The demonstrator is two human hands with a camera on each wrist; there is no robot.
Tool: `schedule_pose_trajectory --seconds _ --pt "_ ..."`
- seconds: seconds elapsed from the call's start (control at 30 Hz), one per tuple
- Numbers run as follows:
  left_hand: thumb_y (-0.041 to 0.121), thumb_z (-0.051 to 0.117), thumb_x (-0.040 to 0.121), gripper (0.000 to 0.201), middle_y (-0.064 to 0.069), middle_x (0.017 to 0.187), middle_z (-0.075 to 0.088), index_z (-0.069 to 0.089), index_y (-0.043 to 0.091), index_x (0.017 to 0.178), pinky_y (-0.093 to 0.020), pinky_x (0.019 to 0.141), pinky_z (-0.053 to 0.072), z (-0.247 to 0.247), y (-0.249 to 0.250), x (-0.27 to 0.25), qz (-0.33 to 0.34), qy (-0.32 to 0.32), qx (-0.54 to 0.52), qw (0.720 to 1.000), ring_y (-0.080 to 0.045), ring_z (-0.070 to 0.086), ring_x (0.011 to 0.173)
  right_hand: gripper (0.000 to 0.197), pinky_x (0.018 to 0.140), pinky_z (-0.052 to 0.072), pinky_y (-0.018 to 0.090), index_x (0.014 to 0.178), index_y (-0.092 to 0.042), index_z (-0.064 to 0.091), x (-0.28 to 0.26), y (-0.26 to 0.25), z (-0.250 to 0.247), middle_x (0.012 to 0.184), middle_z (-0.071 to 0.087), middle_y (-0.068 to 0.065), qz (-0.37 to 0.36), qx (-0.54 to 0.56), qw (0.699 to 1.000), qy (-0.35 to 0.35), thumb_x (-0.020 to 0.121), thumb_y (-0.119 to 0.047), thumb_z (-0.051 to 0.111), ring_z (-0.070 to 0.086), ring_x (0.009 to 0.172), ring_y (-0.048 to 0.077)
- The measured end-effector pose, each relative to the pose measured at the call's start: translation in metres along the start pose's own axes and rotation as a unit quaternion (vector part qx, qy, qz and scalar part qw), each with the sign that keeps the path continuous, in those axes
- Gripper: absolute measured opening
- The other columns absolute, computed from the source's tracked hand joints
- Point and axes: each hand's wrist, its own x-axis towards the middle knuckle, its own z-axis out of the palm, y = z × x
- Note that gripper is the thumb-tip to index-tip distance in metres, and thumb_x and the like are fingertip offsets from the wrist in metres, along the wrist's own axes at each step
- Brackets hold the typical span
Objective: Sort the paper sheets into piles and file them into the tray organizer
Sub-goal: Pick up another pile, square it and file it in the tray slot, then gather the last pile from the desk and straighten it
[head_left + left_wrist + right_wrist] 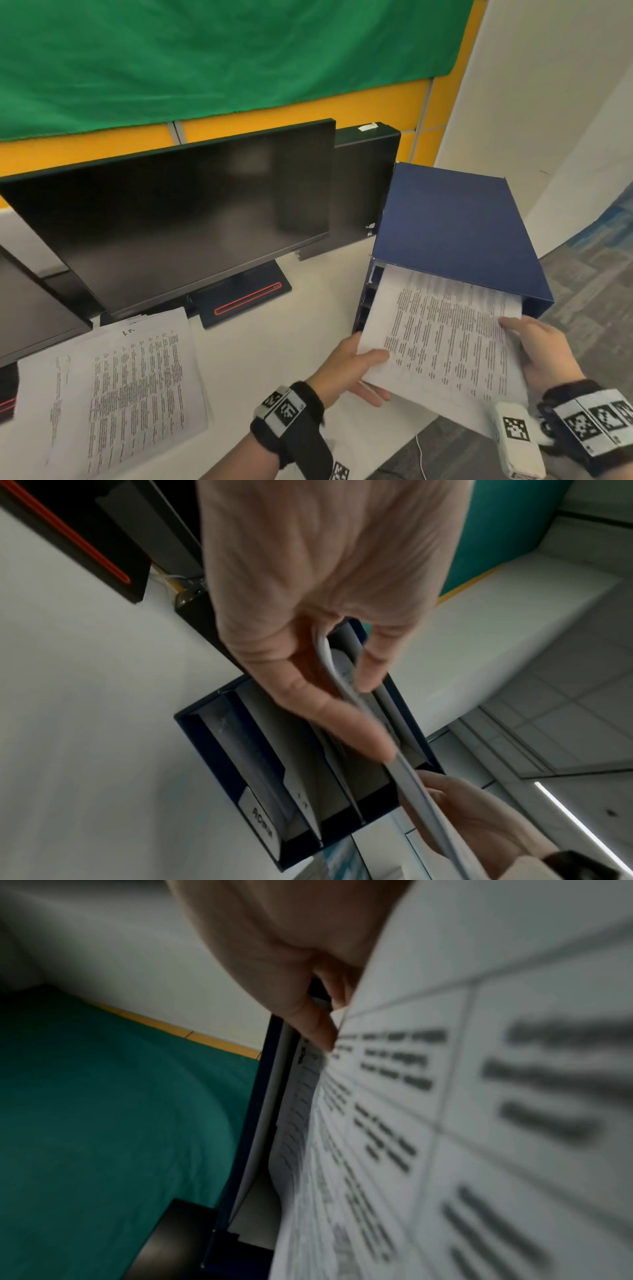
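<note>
A stack of printed sheets (445,339) sticks halfway out of the top slot of the blue tray organizer (455,233) at the desk's right end. My left hand (356,370) pinches the stack's near left corner, thumb on top. My right hand (534,346) grips its right edge, thumb on the print. The left wrist view shows the stack edge (342,680) between thumb and fingers, in front of the organizer's open slots (308,777). In the right wrist view, blurred print (445,1123) fills the right side, with my fingers (318,1026) at the sheet's edge.
A second pile of printed sheets (126,390) lies on the white desk (260,342) at the left. A dark monitor (178,212) with a red-striped base (246,298) stands behind, another monitor beside it. The desk edge and grey carpet (589,274) lie right of the organizer.
</note>
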Motion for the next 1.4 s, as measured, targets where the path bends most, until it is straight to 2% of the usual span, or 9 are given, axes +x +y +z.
schedule_pose_trajectory --seconds 0.3,0.4,0.63,0.8,0.97,1.03,1.13,1.27,1.4 --pt "0.006 0.035 0.092 0.027 -0.015 0.105 0.065 0.044 0.013 0.117 -0.021 0.038 0.046 0.014 0.017 0.040 0.061 0.149 0.006 0.987 -0.012 0.058 0.040 0.045 0.078 0.056 0.049 0.121 -0.014 0.060 -0.031 0.052 -0.009 0.118 0.064 0.019 0.083 0.214 0.937 -0.264 0.100 -0.038 0.029 0.066 0.098 0.036" --pt "0.008 0.034 0.094 0.025 -0.019 0.107 0.064 0.043 0.013 0.117 -0.019 0.037 0.045 0.024 0.022 0.054 0.055 0.166 0.003 0.984 -0.011 0.058 0.037 0.043 0.056 0.053 0.037 0.127 -0.006 0.053 -0.044 0.076 0.005 0.085 0.062 0.022 0.140 0.194 0.907 -0.347 0.095 -0.034 0.048 0.060 0.063 0.028" --pt "0.034 0.048 0.095 0.022 -0.007 0.084 0.064 0.045 0.018 0.109 -0.022 0.044 0.048 0.007 0.025 0.051 0.068 0.158 0.000 0.985 -0.014 0.059 0.045 0.007 0.041 0.051 0.017 0.086 -0.008 0.060 -0.026 0.032 0.061 0.053 0.062 0.002 0.105 0.206 0.959 -0.161 0.091 -0.007 0.054 0.060 0.041 0.008" --pt "0.039 0.045 0.095 0.025 -0.007 0.084 0.063 0.050 0.018 0.107 -0.023 0.049 0.049 -0.045 -0.002 0.030 0.082 0.252 -0.002 0.964 -0.017 0.061 0.053 0.022 0.060 0.058 0.021 0.115 0.000 0.054 0.011 -0.001 0.088 0.095 0.068 0.008 0.092 0.221 0.958 -0.159 0.094 -0.002 0.046 0.073 0.065 0.012" --pt "0.021 0.049 0.093 0.011 -0.004 0.083 0.061 0.055 0.024 0.084 -0.020 0.061 0.046 -0.122 -0.065 -0.009 0.062 0.407 0.121 0.903 -0.017 0.060 0.071 0.131 0.072 0.059 0.027 0.135 -0.001 0.040 0.029 0.006 0.100 0.096 0.075 0.014 0.086 0.284 0.913 -0.279 0.016 -0.004 0.094 0.068 0.102 0.021" --pt "0.023 0.051 0.090 0.006 -0.003 0.100 0.060 0.053 0.028 0.093 -0.027 0.077 0.047 -0.158 -0.094 -0.031 -0.004 0.477 0.297 0.827 -0.021 0.058 0.093 0.093 0.071 0.061 0.031 0.117 -0.007 0.064 0.009 0.019 0.108 0.112 0.071 0.013 0.095 0.297 0.903 -0.295 0.028 -0.006 0.090 0.069 0.101 0.023" --pt "0.048 0.051 0.084 0.060 -0.008 0.141 0.036 0.034 0.022 0.135 -0.046 0.105 0.033 -0.201 -0.132 -0.064 -0.212 0.513 0.397 0.731 -0.027 0.035 0.130 0.032 0.061 0.060 0.028 0.086 -0.007 0.078 -0.021 0.045 0.134 0.094 0.075 0.013 0.121 0.170 0.909 -0.361 0.055 -0.015 0.074 0.074 0.082 0.021" --pt "0.073 0.047 0.069 0.107 -0.007 0.158 -0.005 -0.007 0.026 0.148 -0.057 0.109 0.024 -0.220 -0.166 -0.089 -0.338 0.458 0.366 0.736 -0.034 0.004 0.144 0.025 0.068 0.058 0.037 0.107 0.003 0.065 -0.052 0.097 0.178 0.088 0.070 0.021 0.185 -0.062 0.873 -0.447 0.089 -0.008 0.051 0.069 0.075 0.030" --pt "0.059 0.049 0.071 0.096 -0.010 0.153 0.007 0.002 0.022 0.147 -0.055 0.105 0.034 -0.221 -0.161 -0.086 -0.371 0.436 0.387 0.723 -0.036 0.011 0.140 0.026 0.072 0.053 0.038 0.110 0.002 0.065 -0.065 0.138 0.207 0.090 0.069 0.018 0.197 -0.171 0.835 -0.485 0.092 -0.011 0.053 0.066 0.082 0.031"
